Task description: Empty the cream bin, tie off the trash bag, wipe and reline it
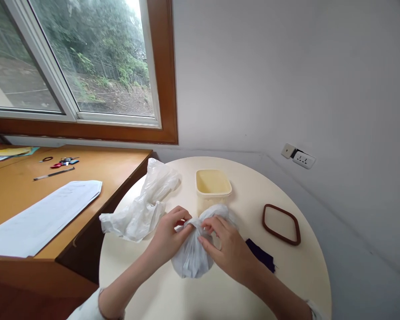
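Note:
A white plastic bag [192,263], rounded out below, sits on the table right in front of me. My left hand [173,229] pinches its gathered neck from the left side. From the right, my right hand [225,242] grips the twisted plastic with thumb and fingers close together. Part of the bag bunches up above the right fingers. What the bag holds is hidden. Just behind it stands a pale yellow square plastic container [213,183] with its top uncovered.
A crumpled translucent plastic bag [142,213] lies on the round cream table [173,302] at left. A brown rounded frame [281,224] and a dark cloth piece [260,254] are at right. Beside the table, a wooden desk [120,164] carries papers [50,218], keys [66,161] and a pen [54,174].

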Tool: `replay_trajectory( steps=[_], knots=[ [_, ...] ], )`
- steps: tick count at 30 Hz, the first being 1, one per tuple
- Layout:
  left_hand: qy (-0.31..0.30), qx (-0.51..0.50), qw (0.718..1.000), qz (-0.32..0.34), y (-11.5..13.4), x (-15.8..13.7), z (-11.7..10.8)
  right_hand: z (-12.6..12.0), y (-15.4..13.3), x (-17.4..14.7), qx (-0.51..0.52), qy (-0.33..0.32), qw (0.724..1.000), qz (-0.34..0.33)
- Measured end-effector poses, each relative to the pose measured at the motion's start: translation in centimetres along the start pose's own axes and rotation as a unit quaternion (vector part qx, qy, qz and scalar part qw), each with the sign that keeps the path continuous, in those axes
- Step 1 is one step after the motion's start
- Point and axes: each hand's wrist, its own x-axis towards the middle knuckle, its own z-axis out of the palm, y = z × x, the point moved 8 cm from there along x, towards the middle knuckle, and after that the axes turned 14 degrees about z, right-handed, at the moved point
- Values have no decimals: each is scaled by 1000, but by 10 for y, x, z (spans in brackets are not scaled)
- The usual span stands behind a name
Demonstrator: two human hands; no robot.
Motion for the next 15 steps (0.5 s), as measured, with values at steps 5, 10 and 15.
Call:
replay_trajectory(
  steps=[5,10,15],
  knots=[
    [-23,-128,990,-62,-10,-5,10,20,23,9,67,11,997,34],
    [-47,-284,948,-133,-11,-9,24,25,28,16,119,0,992,38],
    [-18,-253,953,-165,-22,-7,24,29,38,16,165,-1,983,84]
  ],
)
